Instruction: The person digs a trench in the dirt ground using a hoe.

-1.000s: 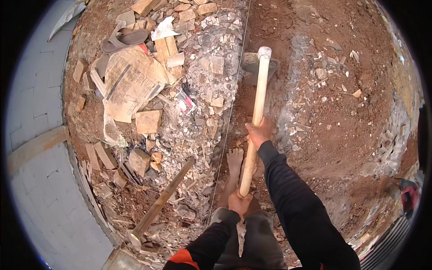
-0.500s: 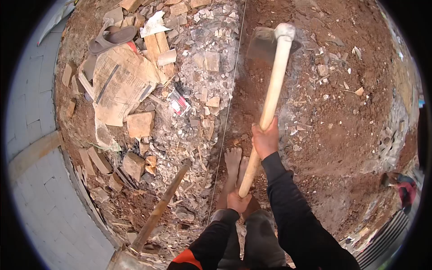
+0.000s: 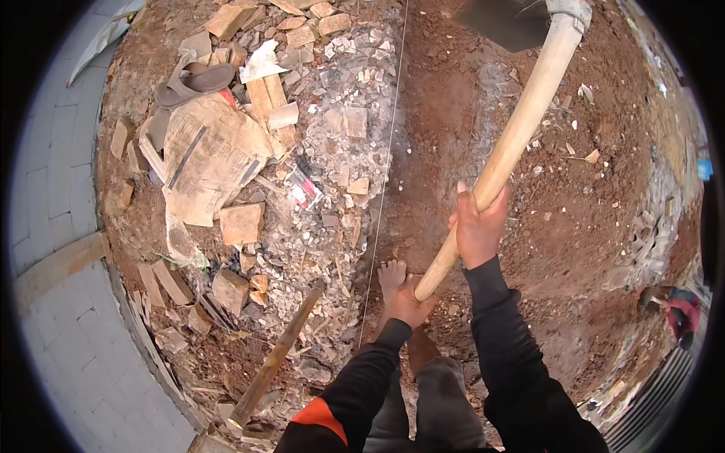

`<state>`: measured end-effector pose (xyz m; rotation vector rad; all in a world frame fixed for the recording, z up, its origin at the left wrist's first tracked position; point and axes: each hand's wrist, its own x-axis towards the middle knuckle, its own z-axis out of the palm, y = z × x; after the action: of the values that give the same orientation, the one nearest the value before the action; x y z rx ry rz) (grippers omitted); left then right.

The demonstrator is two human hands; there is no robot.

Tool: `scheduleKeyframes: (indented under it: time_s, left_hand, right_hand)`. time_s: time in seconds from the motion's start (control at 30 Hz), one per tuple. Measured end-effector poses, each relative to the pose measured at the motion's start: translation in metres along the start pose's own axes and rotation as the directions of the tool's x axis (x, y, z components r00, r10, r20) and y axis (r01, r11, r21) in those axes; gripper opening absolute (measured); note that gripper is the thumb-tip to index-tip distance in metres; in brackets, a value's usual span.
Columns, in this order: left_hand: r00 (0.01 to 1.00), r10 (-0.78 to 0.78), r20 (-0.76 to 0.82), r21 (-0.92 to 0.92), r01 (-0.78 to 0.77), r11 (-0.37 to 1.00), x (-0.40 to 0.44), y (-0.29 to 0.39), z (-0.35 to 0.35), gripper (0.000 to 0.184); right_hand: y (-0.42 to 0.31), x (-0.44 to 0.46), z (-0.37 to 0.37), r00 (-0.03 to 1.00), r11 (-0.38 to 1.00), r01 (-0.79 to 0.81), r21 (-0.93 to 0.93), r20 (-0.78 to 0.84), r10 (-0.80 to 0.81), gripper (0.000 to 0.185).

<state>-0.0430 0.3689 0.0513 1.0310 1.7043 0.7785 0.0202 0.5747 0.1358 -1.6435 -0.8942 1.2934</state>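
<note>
A hoe (image 3: 521,124) with a pale wooden handle slants up and to the right across the view. Its dark, wide blade (image 3: 507,23) is at the top, raised and partly cut off by the frame edge. My left hand (image 3: 408,302) is wrapped round the butt end of the handle, just above my bare feet. Further up the shaft, my right hand (image 3: 481,225) grips it, thumb lying along the wood. Beneath the hoe runs a shallow trench (image 3: 434,136) of reddish soil.
A taut string (image 3: 390,143) runs along the trench's left side. Left of it lie rubble, bricks (image 3: 242,224), a torn paper sack (image 3: 219,143), a sandal (image 3: 195,83) and a wooden pole (image 3: 276,359). A grey block wall (image 3: 60,174) stands far left. Another person (image 3: 680,309) is at the right edge.
Both hands have lifted the hoe and swung it to the right. Its blade has risen off the trench toward the top edge, looking larger and nearer.
</note>
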Motion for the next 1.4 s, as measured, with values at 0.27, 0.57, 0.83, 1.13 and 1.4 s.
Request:
scheduleKeyframes:
  time_s: [0.27, 0.57, 0.83, 1.13, 1.4]
  left_hand:
    - [0.854, -0.519, -0.029, -0.063, 0.517, 0.854, -0.147, -0.056, 0.037, 0.024]
    - [0.985, -0.171, 0.002, 0.028, 0.171, 0.985, -0.003, -0.016, 0.016, 0.029]
    - [0.895, -0.439, -0.074, 0.224, 0.444, 0.868, -0.039, -0.019, 0.0, 0.036]
    - [0.964, -0.266, -0.009, -0.255, 0.255, 0.933, 0.0, -0.018, 0.028, 0.025]
    - [0.817, -0.574, -0.048, 0.019, 0.575, 0.818, -0.136, -0.007, 0.013, 0.033]
  right_hand:
    - [0.239, -0.037, -0.022, 0.889, 0.818, -0.364, -0.446, 0.098, 0.448, 0.056]
    - [0.021, 0.011, -0.007, 0.997, 0.997, -0.065, 0.038, -0.033, 0.067, 0.041]
    - [0.173, 0.045, 0.015, 0.872, 0.867, -0.476, -0.147, 0.048, 0.487, 0.049]
    - [0.052, 0.04, 0.02, 0.997, 0.969, -0.012, -0.249, 0.067, 0.03, 0.037]
    - [0.152, -0.026, -0.002, 0.804, 0.646, -0.454, -0.614, 0.031, 0.594, 0.061]
